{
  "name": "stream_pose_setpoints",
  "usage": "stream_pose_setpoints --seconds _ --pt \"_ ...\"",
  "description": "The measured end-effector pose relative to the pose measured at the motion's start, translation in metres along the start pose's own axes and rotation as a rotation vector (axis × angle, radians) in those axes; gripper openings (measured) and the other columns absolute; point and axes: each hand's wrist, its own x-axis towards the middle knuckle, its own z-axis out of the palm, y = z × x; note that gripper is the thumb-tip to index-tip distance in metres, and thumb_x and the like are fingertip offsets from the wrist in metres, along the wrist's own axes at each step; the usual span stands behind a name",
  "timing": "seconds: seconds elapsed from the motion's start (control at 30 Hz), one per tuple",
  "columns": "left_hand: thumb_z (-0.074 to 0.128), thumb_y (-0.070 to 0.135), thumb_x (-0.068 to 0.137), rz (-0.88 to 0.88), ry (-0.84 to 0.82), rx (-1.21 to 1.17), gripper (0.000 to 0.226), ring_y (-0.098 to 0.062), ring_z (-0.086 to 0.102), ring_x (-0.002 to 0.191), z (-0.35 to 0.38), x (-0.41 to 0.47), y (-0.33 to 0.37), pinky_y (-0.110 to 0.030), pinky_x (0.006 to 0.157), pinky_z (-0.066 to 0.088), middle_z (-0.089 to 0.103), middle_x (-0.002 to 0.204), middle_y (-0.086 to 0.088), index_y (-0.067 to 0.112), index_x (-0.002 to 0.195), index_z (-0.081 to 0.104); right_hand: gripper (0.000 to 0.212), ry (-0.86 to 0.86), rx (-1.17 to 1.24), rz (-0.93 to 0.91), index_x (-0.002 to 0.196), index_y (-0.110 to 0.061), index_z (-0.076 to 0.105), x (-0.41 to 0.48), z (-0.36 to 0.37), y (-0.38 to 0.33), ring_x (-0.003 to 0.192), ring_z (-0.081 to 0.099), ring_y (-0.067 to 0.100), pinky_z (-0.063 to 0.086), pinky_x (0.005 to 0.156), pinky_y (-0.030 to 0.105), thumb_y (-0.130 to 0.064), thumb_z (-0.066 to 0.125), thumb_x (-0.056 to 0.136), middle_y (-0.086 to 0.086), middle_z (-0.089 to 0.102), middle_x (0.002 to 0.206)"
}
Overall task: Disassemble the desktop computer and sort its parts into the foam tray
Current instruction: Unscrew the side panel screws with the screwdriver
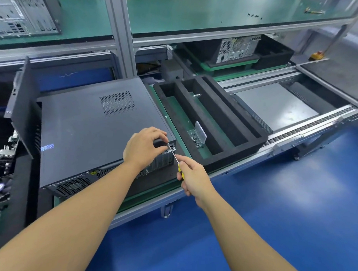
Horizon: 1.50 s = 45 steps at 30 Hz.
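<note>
Desktop computer case (pixel 96 128), sheet steel: probably heavy, rigid, sharp-edged; best taken by its corners. Left hand (pixel 143 148) curled round rear corner; right hand (pixel 193 179) gripping screwdriver (pixel 175 158) handle.

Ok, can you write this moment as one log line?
right hand: holds screwdriver, tip at computer case corner | left hand: grips that corner | foam tray: screw box inside

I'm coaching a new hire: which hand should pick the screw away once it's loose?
Left, probably: the left hand grips the computer corner at the screwdriver tip, while the right hand holds the screwdriver.
</note>
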Motion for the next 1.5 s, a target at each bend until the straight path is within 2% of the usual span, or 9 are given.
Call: stream_pose_setpoints --seconds 0.2,0.37,0.63,0.8,0.93,1.1,1.23,1.4,1.5 --pt "0.076 0.036 0.081 0.005 0.012 -0.003 0.014 -0.004 0.057 0.105 0.0 -0.001 0.001 -0.038 0.089 0.049 0.065 0.113 0.022 0.042 0.088 0.066 0.026 -0.064 0.12 0.119 0.114 -0.027 0.065 0.008 -0.003 -0.005 0.044 0.032 0.011 0.024 0.039 0.021 -0.026 0.042 0.101 0.001 0.054 0.068" --pt "0.074 0.034 0.083 0.055 -0.055 0.044 0.035 -0.007 0.054 0.108 -0.003 0.001 -0.002 -0.035 0.092 0.046 0.06 0.119 0.019 0.04 0.116 0.064 0.031 -0.293 0.473 0.391 0.101 -0.003 0.066 0.017 -0.021 -0.003 0.043 0.031 0.009 0.023 0.033 0.02 -0.029 0.05 0.096 0.003 0.052 0.069" --pt "0.075 0.024 0.086 0.089 -0.186 0.001 0.052 -0.005 0.035 0.142 -0.008 0.001 -0.009 -0.044 0.115 0.031 0.042 0.151 0.016 0.035 0.135 0.059 0.024 -0.333 0.488 0.27 0.102 -0.002 0.06 0.022 -0.018 0.013 0.046 0.035 0.01 0.029 0.037 0.021 -0.022 0.046 0.102 0.003 0.052 0.069" --pt "0.072 0.018 0.088 0.071 -0.196 -0.017 0.052 -0.003 0.03 0.144 -0.007 0.003 -0.006 -0.047 0.116 0.03 0.043 0.149 0.014 0.031 0.137 0.057 0.026 -0.113 0.164 0.097 0.088 -0.004 0.065 0.013 -0.006 0.004 0.046 0.035 0.013 0.029 0.039 0.024 -0.021 0.051 0.1 0.003 0.051 0.064" --pt "0.073 0.02 0.088 0.063 -0.197 -0.011 0.053 -0.003 0.03 0.144 -0.007 0.001 -0.006 -0.047 0.117 0.029 0.043 0.149 0.015 0.032 0.137 0.056 0.035 0.13 -0.503 -0.197 0.067 -0.01 0.052 0.002 0.001 -0.003 0.049 0.039 0.013 0.032 0.048 0.023 -0.026 0.053 0.098 -0.003 0.047 0.057" --pt "0.071 0.035 0.089 0.135 -0.23 0.063 0.054 -0.004 0.026 0.146 -0.01 0.0 -0.006 -0.046 0.115 0.03 0.037 0.154 0.017 0.042 0.139 0.052 0.024 0.331 -1.024 -0.264 0.089 -0.016 0.046 -0.004 0.021 -0.001 0.069 0.052 0.022 0.036 0.057 0.031 -0.035 0.042 0.104 0.0 0.057 0.088" --pt "0.052 0.053 0.095 0.334 -0.259 0.385 0.042 -0.017 0.02 0.148 -0.009 -0.01 -0.005 -0.043 0.109 0.027 0.026 0.157 0.021 0.059 0.136 0.044 0.023 0.21 -0.672 -0.189 0.12 -0.017 0.041 -0.006 0.019 -0.007 0.079 0.061 0.024 0.041 0.058 0.033 -0.029 0.04 0.1 0.005 0.062 0.098" --pt "0.066 0.032 0.092 0.315 -0.087 0.35 0.018 -0.029 0.047 0.134 -0.001 -0.011 0.014 -0.047 0.101 0.038 0.057 0.138 0.012 0.043 0.105 0.072 0.016 0.038 -0.396 -0.021 0.114 -0.019 0.045 0.0 -0.004 -0.012 0.07 0.054 0.017 0.042 0.056 0.031 -0.019 0.041 0.098 0.005 0.068 0.095" --pt "0.077 0.018 0.083 0.299 -0.016 0.348 0.022 -0.03 0.058 0.123 0.006 -0.01 0.015 -0.048 0.097 0.044 0.066 0.127 0.008 0.037 0.095 0.077 0.019 -0.036 -0.075 0.051 0.112 -0.01 0.057 -0.002 -0.013 -0.009 0.061 0.053 0.015 0.044 0.052 0.028 -0.023 0.05 0.1 0.009 0.071 0.088"
